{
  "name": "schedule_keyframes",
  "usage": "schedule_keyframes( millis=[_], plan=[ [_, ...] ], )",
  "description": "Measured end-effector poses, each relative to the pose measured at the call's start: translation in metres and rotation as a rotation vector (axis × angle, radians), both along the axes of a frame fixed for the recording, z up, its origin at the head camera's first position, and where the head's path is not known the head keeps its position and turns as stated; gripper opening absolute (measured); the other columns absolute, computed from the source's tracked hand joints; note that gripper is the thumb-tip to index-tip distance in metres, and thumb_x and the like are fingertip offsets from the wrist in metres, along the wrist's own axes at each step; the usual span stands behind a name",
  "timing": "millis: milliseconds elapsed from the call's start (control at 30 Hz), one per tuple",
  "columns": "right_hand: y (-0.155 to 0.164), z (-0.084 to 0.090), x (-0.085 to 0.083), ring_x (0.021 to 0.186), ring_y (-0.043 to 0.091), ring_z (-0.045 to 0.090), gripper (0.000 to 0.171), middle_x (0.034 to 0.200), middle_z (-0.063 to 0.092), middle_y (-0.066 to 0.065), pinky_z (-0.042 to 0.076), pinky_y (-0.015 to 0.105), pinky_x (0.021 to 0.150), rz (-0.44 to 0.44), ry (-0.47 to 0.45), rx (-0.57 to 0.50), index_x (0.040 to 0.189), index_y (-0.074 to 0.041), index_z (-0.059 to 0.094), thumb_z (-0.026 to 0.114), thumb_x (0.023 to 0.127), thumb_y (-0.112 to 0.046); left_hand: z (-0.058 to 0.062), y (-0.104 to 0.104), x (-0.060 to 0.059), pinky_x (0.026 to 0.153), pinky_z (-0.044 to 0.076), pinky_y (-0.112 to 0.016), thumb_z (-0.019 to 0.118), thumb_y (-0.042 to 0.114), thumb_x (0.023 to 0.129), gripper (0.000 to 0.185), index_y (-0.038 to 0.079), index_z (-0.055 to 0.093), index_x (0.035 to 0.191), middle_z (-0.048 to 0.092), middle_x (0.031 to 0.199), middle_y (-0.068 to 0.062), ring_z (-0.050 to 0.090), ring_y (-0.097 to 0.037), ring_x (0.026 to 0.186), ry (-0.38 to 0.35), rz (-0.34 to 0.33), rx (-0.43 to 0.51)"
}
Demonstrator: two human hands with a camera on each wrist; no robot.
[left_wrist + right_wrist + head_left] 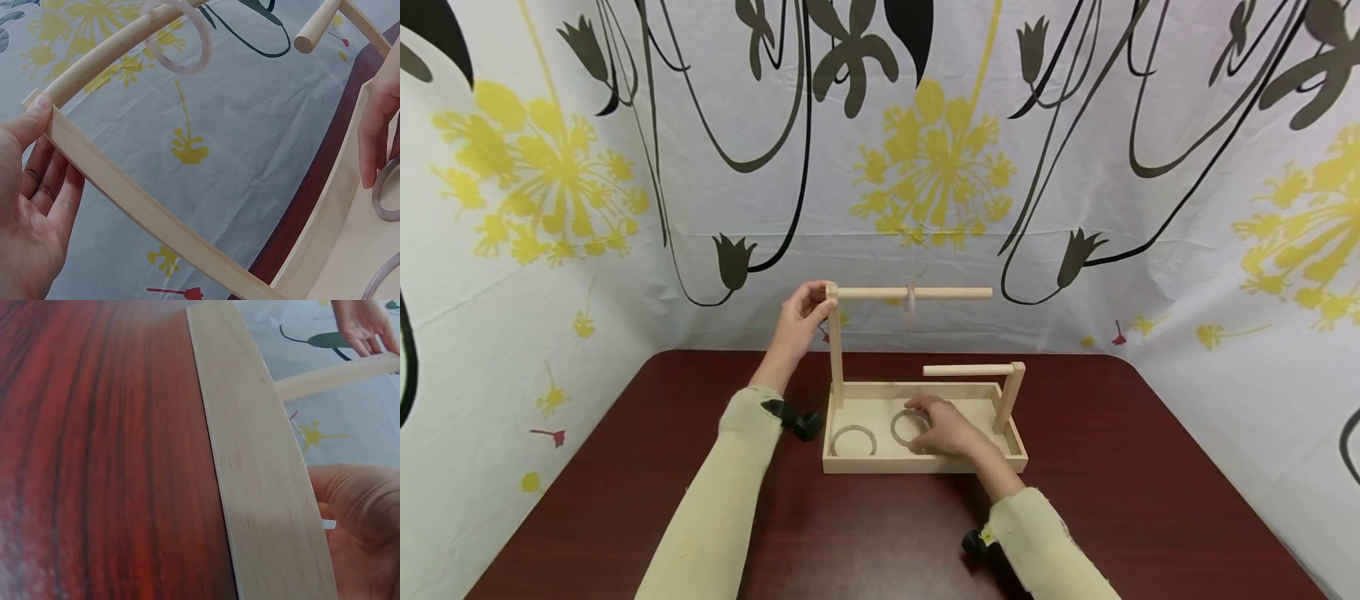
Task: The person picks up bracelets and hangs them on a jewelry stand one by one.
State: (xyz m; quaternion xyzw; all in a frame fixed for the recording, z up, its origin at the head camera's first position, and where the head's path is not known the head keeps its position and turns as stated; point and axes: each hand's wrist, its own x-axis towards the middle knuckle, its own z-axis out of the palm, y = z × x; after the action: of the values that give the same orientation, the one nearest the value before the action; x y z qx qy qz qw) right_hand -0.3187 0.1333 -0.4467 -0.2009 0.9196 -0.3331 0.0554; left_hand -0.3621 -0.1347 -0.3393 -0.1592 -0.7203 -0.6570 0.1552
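Observation:
A pale wooden stand has a tray, a tall post with a long rod and a short post with a shorter rod. My left hand pinches the top of the tall post, thumb on the near side, fingers behind. One pale translucent bangle hangs on the long rod. Inside the tray, my right hand spans another bangle, fingers at its far rim and thumb at its near one. A third bangle lies at the tray's left end.
The stand sits on a dark red wood-grain table. Behind it hangs a white cloth printed with yellow and dark flowers. Each wrist carries a small black camera, one beside the left sleeve, one beside the right sleeve.

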Motion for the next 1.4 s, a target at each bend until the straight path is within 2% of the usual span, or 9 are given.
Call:
schedule_keyframes(
  millis=[267, 367, 567, 667, 867, 1067, 1267, 1400],
  plan=[
    [-0.005, 0.002, 0.004, 0.124, 0.038, 0.054, 0.07, 0.139, 0.057, 0.014, 0.045, 0.051, 0.101, 0.032, 0.073, 0.171, 0.134, -0.007, 0.06, 0.088, 0.07, -0.014, 0.001, -0.001, -0.001, 0.085, 0.049, -0.015, 0.06, 0.013, 0.101, 0.034, 0.0, 0.055, 0.132, 0.061, 0.11, -0.004, 0.059, -0.001, 0.094, -0.015, -0.001, -0.01],
    [-0.007, 0.002, 0.003, 0.124, 0.037, 0.053, 0.069, 0.139, 0.057, 0.013, 0.045, 0.051, 0.101, 0.027, 0.078, 0.181, 0.135, -0.009, 0.06, 0.088, 0.071, -0.016, 0.001, -0.001, -0.002, 0.087, 0.05, -0.017, 0.059, 0.012, 0.1, 0.036, -0.001, 0.055, 0.133, 0.06, 0.108, -0.001, 0.059, -0.002, 0.094, -0.03, -0.006, 0.002],
    [-0.009, 0.001, 0.002, 0.118, 0.031, 0.058, 0.071, 0.133, 0.059, 0.012, 0.048, 0.048, 0.098, 0.053, 0.104, 0.095, 0.137, -0.008, 0.058, 0.089, 0.073, -0.019, 0.002, 0.0, -0.001, 0.097, 0.05, -0.036, 0.059, 0.012, 0.101, 0.037, -0.001, 0.054, 0.135, 0.06, 0.111, -0.003, 0.059, -0.002, 0.094, -0.038, -0.009, 0.004],
    [-0.009, 0.001, 0.002, 0.115, 0.03, 0.06, 0.069, 0.131, 0.059, 0.012, 0.05, 0.047, 0.095, 0.081, 0.12, 0.045, 0.137, -0.007, 0.058, 0.087, 0.076, -0.02, 0.002, 0.0, 0.0, 0.098, 0.049, -0.042, 0.06, 0.013, 0.101, 0.036, 0.0, 0.055, 0.133, 0.061, 0.111, -0.005, 0.059, -0.002, 0.093, -0.033, -0.005, -0.001],
    [-0.01, 0.002, 0.004, 0.118, 0.034, 0.06, 0.063, 0.133, 0.059, 0.013, 0.051, 0.048, 0.097, 0.122, 0.151, -0.015, 0.136, -0.007, 0.058, 0.084, 0.081, -0.024, 0.001, 0.0, 0.001, 0.094, 0.051, -0.039, 0.059, 0.014, 0.101, 0.033, 0.001, 0.056, 0.131, 0.061, 0.112, -0.007, 0.059, -0.002, 0.093, -0.014, 0.003, -0.02],
    [-0.013, 0.006, 0.006, 0.117, 0.034, 0.062, 0.063, 0.135, 0.059, 0.015, 0.052, 0.046, 0.099, 0.14, 0.165, -0.094, 0.136, -0.008, 0.058, 0.084, 0.081, -0.024, 0.001, 0.001, 0.0, 0.092, 0.051, -0.035, 0.06, 0.013, 0.101, 0.034, 0.001, 0.056, 0.132, 0.061, 0.111, -0.005, 0.059, -0.003, 0.092, -0.013, 0.007, -0.016],
    [-0.018, 0.013, 0.012, 0.116, 0.037, 0.063, 0.064, 0.132, 0.059, 0.019, 0.053, 0.048, 0.099, 0.175, 0.167, -0.159, 0.136, -0.004, 0.057, 0.084, 0.081, -0.022, 0.001, 0.001, 0.0, 0.096, 0.051, -0.038, 0.059, 0.013, 0.101, 0.034, 0.0, 0.055, 0.132, 0.062, 0.111, -0.004, 0.06, -0.001, 0.093, -0.016, 0.003, -0.01],
    [-0.019, 0.015, 0.015, 0.114, 0.037, 0.062, 0.063, 0.128, 0.059, 0.021, 0.053, 0.046, 0.099, 0.194, 0.188, -0.181, 0.136, -0.003, 0.057, 0.083, 0.081, -0.02, 0.001, 0.0, 0.001, 0.094, 0.051, -0.033, 0.058, 0.014, 0.101, 0.034, 0.001, 0.055, 0.133, 0.061, 0.111, -0.003, 0.06, -0.001, 0.094, -0.023, 0.001, -0.015]
  ],
)
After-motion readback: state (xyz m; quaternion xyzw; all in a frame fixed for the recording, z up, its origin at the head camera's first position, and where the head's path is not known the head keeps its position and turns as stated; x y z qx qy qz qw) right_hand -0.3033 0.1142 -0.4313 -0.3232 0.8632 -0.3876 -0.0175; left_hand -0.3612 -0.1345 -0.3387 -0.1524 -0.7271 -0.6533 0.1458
